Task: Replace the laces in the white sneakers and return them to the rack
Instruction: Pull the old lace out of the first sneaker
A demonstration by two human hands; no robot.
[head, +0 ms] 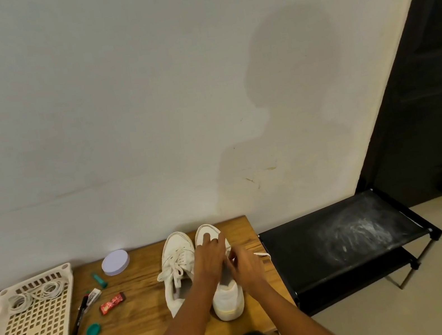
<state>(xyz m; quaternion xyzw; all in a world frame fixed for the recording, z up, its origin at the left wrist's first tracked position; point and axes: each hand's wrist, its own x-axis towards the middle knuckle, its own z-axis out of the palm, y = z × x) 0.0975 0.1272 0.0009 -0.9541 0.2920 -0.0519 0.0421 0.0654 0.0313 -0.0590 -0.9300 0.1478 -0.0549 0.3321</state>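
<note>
- Sneakers, pair: on the table, lower centre. Left sneaker laced and bow-tied; right sneaker under both hands.
- Left hand: fingers curled over the right sneaker's lacing; whether they pinch lace, cannot tell.
- Right hand: pinching the lace, whose free end trails right.
- Step, judged: tying off the second shoe. Next: cinch the bow, then carry the pair to the rack, lower right.
- Tray, lower left: coiled spare laces.
</note>
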